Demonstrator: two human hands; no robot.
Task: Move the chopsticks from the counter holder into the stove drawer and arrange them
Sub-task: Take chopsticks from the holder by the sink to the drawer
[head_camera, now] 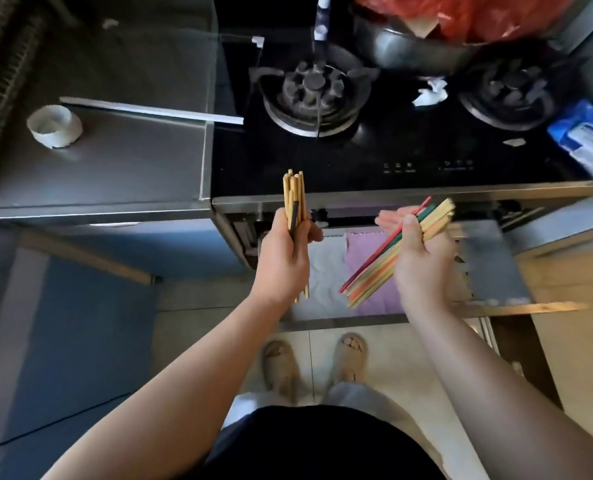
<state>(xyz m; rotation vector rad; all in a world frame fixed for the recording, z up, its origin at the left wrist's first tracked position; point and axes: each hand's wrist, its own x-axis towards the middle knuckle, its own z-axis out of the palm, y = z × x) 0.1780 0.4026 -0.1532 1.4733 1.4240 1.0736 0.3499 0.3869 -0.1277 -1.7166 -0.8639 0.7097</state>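
1. A person stands at the open stove drawer point(492, 265) with a bundle of chopsticks in each hand, both bundles held in the air above the drawer.
2. The left hand point(281, 261) has its grip clenched round a bunch of plain wooden chopsticks point(293, 188). They stand upright over the drawer's left end, and their upper ends rise past the drawer's far edge. One dark stick shows among the pale ones.
3. The right hand point(423, 261) is grasping a looser sheaf of coloured chopsticks point(392, 251) in red, green, orange and pale yellow. The thumb is pressed across them. They slant over the middle of the drawer, with the lower ends towards its near left.
4. Inside the drawer, a white cloth point(322, 271) lines the left part. A purple cloth point(364, 251) lies just beside it, under the coloured sheaf.
5. Directly beyond the drawer sits a black gas hob point(409, 150) with two burners. A crumpled scrap of white paper point(430, 95) lies between the burners. A metal pot point(409, 50) topped with red plastic point(461, 15) stands at the far side, and a blue packet point(586, 140) lies at the right edge.
6. To the left of the drawer, the grey desk point(132, 161) carries a roll of white tape point(54, 126), well apart from both hands.
7. On the near side of the drawer, two slippered feet point(281, 365) stand on a pale tiled floor.
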